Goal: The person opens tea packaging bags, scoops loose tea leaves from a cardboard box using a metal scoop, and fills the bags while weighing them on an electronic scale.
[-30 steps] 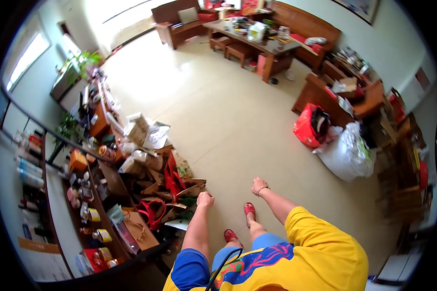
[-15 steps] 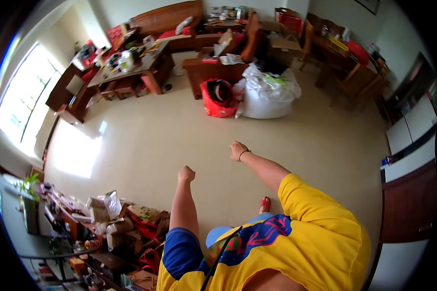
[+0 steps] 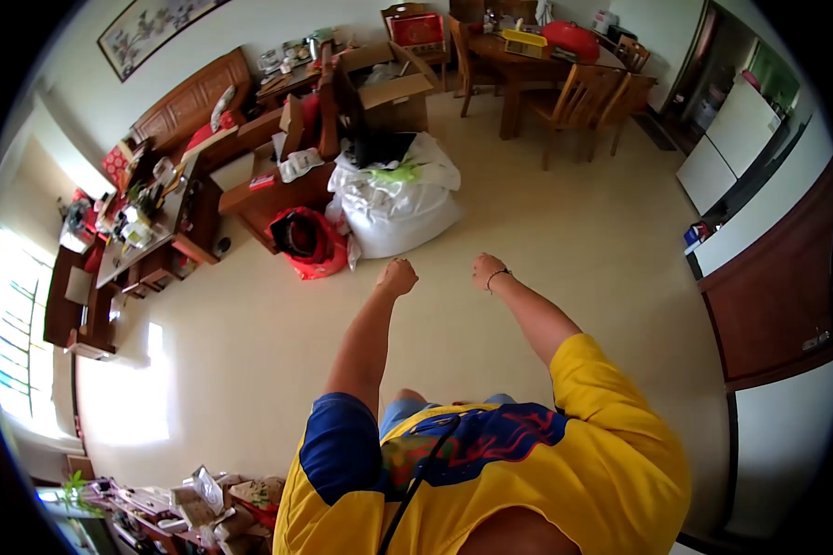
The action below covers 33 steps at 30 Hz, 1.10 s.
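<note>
My left hand [image 3: 398, 276] is stretched out ahead of me above the floor, its fingers curled into a loose fist. Level with it, a short gap to the right, my right hand [image 3: 488, 270] is also closed, with a bracelet [image 3: 496, 275] round the wrist. No object shows in either hand. Beyond them on the floor stand a large white sack [image 3: 393, 208] with dark and green things on top, and a red bag [image 3: 310, 245] with something dark inside. Neither hand touches these.
Wooden sofas [image 3: 194, 102] and a loaded low table [image 3: 162, 227] stand at the left. A dining table [image 3: 504, 60] with chairs [image 3: 574, 97] is at the back right. A white fridge [image 3: 736, 129] and a brown door [image 3: 777, 296] line the right. Clutter [image 3: 213, 504] sits at lower left.
The view has turned to the right, so the sack and furniture sit further left. My left hand has reached forward, level with my right. Both hands stay closed.
</note>
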Tool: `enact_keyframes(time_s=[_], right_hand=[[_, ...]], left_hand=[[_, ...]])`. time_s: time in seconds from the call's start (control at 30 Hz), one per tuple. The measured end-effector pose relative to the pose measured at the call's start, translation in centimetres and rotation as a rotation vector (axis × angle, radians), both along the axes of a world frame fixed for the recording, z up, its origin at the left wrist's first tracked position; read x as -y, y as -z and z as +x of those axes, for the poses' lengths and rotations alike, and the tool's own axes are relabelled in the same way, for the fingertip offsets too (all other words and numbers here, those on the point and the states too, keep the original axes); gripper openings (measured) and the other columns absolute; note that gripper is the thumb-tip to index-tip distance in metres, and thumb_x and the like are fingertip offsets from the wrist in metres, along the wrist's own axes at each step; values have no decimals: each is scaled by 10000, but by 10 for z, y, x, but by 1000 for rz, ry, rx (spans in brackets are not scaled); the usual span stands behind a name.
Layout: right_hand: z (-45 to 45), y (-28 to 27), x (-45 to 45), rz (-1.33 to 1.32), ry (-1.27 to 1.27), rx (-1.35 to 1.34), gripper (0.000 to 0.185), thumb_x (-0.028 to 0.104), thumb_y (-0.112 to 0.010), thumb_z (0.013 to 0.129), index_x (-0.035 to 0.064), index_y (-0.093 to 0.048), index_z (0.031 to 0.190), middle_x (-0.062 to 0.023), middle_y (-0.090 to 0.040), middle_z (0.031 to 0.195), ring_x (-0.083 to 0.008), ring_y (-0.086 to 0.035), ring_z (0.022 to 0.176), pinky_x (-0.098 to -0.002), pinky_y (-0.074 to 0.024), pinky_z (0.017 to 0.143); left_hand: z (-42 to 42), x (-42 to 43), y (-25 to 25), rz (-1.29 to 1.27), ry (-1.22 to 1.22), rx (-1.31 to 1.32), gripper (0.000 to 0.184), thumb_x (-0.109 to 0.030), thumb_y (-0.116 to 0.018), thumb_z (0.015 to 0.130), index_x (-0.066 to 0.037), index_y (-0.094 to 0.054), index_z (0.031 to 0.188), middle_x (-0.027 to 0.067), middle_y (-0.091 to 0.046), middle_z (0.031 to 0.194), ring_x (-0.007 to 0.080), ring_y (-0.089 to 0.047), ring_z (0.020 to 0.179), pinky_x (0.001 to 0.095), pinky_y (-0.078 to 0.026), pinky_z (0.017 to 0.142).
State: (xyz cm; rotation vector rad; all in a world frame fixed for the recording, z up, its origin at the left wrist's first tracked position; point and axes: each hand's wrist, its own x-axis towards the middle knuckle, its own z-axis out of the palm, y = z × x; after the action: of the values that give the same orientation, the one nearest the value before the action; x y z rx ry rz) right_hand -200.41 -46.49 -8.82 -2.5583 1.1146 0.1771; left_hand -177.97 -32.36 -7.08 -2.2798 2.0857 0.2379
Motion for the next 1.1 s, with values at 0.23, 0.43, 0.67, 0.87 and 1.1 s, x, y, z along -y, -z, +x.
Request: enact_keyframes(time_s=[0.23, 0.43, 0.67, 0.87, 1.1], right_hand=[[-5, 17, 128, 150, 149, 39, 197, 72, -576, 802, -62, -681, 901, -265, -649, 947, -378, -653, 913, -427, -535, 786], [14, 19, 254, 160, 226, -102, 277, 166, -637, 763, 42, -685, 1006, -168, -650, 1061, -316, -631, 975, -402, -521, 839], [10, -13, 405, 95, 348, -55, 233, 129, -575, 803, 11, -703, 957, -204, -667, 1020, -364, -643, 962, -434, -527, 850], [-23, -1, 535, 114, 421, -35, 246, 149, -576, 794, 22, -697, 967, -188, -673, 1006, -344, -648, 935, -414, -525, 845], [-52, -7, 745, 2, 417, 1, 245, 170, -596, 814, 13, -691, 976, -206, -657, 1055, -343, -630, 1005, -411, -514, 871]], left_hand=[[18, 169, 16, 163, 181, 163, 218, -223, -565, 854, -109, -738, 921, 88, -682, 1002, 309, -647, 981, 367, -537, 834], [79, 348, 83, 196, 95, -71, 360, -249, -588, 803, 1, -677, 1046, 200, -640, 1146, 370, -608, 1082, 414, -498, 932], [91, 546, 82, 100, 51, -146, 276, -331, -621, 776, -76, -719, 816, 164, -683, 975, 321, -645, 979, 422, -522, 861], [40, 695, 33, 383, 151, -147, 308, -178, -572, 797, -16, -693, 1028, 211, -647, 1136, 360, -621, 1084, 422, -523, 897], [4, 890, 12, 173, 206, -245, 233, -251, -597, 821, -53, -716, 798, 175, -696, 921, 342, -668, 920, 439, -546, 793]])
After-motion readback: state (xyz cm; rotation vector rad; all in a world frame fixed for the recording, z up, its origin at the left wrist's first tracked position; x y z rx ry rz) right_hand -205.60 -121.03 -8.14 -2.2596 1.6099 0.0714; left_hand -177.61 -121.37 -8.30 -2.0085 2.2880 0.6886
